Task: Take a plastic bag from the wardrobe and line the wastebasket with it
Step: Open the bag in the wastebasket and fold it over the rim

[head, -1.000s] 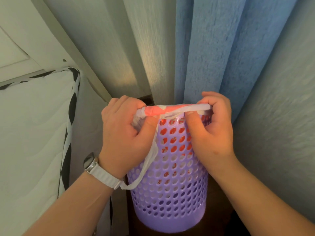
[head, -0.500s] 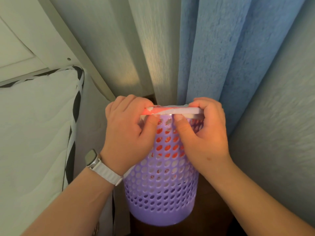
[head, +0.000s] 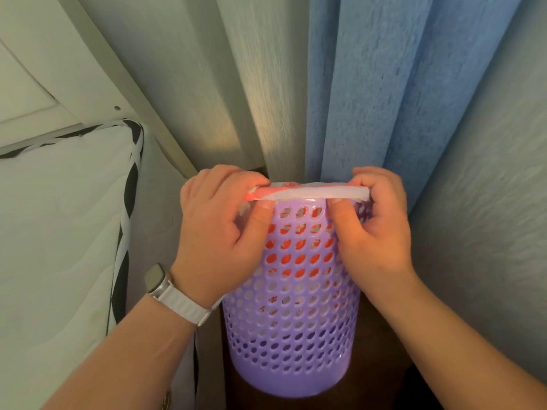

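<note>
A purple perforated wastebasket point(head: 291, 335) stands on the dark floor in the middle of the view. A white and red plastic bag point(head: 307, 193) sits inside it; its red shows through the upper holes, and its rolled edge lies over the near rim. My left hand point(head: 219, 232) pinches the bag's edge at the rim's left side, thumb on the outside. My right hand point(head: 376, 229) pinches the edge at the rim's right side in the same way. The basket's opening is hidden from this angle.
A white mattress point(head: 59, 232) with black and white piping fills the left. Pale and blue curtains point(head: 355, 99) hang right behind the basket. A textured wall point(head: 488, 232) closes in on the right. Dark floor point(head: 376, 380) surrounds the basket's base.
My hands spread apart along the rim and rolled the bag's edge down over it. The loose bag handle that hung below my left hand is no longer visible.
</note>
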Motion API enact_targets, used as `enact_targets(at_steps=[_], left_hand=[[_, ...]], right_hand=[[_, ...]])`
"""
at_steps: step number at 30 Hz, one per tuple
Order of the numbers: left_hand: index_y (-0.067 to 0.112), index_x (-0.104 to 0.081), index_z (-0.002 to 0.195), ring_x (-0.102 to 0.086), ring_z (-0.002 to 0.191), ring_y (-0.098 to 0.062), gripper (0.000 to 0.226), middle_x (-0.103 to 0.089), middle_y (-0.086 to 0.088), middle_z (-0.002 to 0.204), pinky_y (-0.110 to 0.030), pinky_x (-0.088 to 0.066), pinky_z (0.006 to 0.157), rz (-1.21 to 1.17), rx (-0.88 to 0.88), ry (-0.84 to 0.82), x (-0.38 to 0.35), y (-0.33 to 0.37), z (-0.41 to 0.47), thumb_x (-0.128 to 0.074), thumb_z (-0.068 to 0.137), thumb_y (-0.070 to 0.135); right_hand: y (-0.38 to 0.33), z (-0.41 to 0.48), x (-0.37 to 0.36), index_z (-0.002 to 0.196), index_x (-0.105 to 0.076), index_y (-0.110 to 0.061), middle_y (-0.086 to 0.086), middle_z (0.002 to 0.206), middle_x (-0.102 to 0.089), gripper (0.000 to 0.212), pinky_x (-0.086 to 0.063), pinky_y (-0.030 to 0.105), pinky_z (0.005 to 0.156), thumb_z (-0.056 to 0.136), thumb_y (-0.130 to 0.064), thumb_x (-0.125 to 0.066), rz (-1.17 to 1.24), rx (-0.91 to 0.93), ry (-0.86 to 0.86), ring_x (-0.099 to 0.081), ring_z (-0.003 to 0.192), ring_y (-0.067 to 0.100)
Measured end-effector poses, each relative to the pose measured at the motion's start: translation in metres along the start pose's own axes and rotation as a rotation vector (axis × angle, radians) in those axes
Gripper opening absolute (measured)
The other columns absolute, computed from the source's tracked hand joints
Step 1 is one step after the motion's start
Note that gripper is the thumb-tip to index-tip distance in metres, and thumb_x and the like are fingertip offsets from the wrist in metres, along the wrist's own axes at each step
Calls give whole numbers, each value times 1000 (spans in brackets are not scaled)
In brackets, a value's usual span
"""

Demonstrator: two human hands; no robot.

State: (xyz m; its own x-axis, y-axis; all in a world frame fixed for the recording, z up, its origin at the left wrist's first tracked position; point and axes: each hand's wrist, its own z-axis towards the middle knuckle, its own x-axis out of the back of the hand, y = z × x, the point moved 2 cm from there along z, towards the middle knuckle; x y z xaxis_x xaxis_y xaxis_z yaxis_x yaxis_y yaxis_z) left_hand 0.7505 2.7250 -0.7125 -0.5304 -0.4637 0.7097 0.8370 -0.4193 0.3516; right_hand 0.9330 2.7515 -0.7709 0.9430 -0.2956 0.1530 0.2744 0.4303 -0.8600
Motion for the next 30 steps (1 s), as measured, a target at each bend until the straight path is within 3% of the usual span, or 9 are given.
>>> enact_targets(at_steps=[2, 5, 10, 17, 22, 25, 30], left_hand=[[13, -68, 109, -58, 99, -23, 31, -63, -1, 102, -58, -39, 93, 65, -30, -18, -1, 8, -1, -49, 92, 32], [15, -68, 113, -60, 99, -24, 31, -66, -1, 103, -58, -38, 98, 139, -43, -9, -6, 22, -4, -51, 93, 32], [15, -67, 93, -54, 82, -24, 18, -60, 0, 85, -47, -40, 81, 136, -16, 4, -5, 12, -3, -53, 90, 25], [13, -62, 83, -43, 77, -15, 19, -47, 7, 78, -40, -34, 76, 88, 30, 15, 0, -2, 1, -49, 88, 25], [14, -61, 81, -40, 75, -12, 16, -45, 9, 77, -40, -36, 73, 4, 17, 40, 0, -3, 1, -50, 89, 24], [15, -61, 83, -43, 77, -13, 16, -47, 9, 79, -46, -40, 72, -35, 30, 53, 0, -2, 1, -50, 90, 24], [15, -69, 102, -57, 95, -24, 30, -62, -1, 98, -56, -40, 92, 117, 13, 32, 1, 12, 0, -54, 89, 37]], right_hand=[[-4, 0, -2, 93, -49, -27, -23, 102, -42, 18, -33, 19, 91, 80, -38, -55, -36, 5, 31, -48, 102, 17], [-12, -3, -8, 92, -51, -24, -18, 96, -42, 18, -33, 24, 88, 80, -36, -57, -78, 34, 43, -45, 97, 15], [-14, -12, -18, 100, -56, -22, -9, 105, -48, 25, -30, 16, 93, 83, -40, -60, -101, 22, -30, -45, 104, 11], [0, -10, -7, 120, -53, -27, -3, 130, -48, 38, -34, 36, 111, 85, -41, -56, 22, -22, -87, -45, 128, 16], [4, -7, -3, 112, -52, -37, -1, 135, -46, 31, -28, 26, 112, 82, -45, -57, 65, -77, -55, -42, 131, 12], [-1, -7, -5, 106, -50, -41, -3, 132, -44, 23, -30, 33, 112, 84, -43, -56, 73, -49, -10, -42, 131, 16], [-6, -7, -10, 108, -53, -25, 1, 127, -44, 28, -33, 46, 110, 86, -42, -56, 52, -26, 36, -42, 130, 23]])
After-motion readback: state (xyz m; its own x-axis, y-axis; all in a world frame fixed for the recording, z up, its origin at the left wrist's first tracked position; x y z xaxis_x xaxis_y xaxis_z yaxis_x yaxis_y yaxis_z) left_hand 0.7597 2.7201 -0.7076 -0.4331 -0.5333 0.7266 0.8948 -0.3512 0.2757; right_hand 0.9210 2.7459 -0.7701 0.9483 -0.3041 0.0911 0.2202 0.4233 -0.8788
